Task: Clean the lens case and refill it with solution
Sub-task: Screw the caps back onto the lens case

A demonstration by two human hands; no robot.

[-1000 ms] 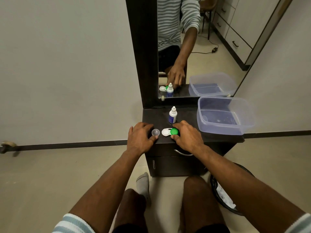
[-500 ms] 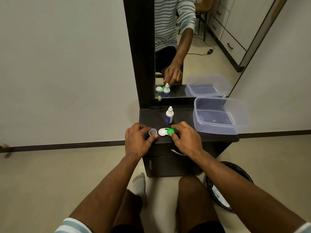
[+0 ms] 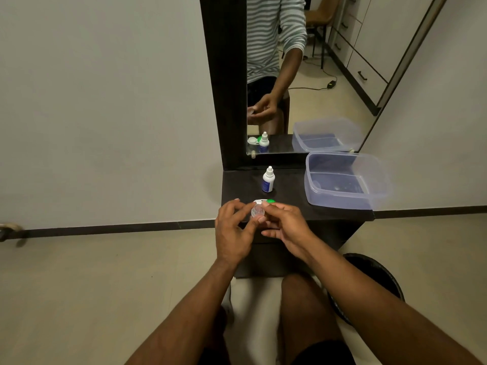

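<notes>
Both hands are raised together just in front of the front edge of the dark dresser top. The left hand pinches a small clear cap between thumb and curled fingers. The right hand meets it from the other side, with thumb and forefinger pinching the same cap and the remaining fingers loosely extended below. The lens case lies flat at the front edge of the dresser top, directly behind the fingertips; its white left half and green right half show, and the near part is hidden by the hands. The solution bottle, white with a blue label, stands upright behind the case, nearer the back edge. 1 clear plastic tub occupies the right side of the dresser top and overhangs its right edge. A mirror rises from the back edge. A dark round bin sits on the floor at the right.
</notes>
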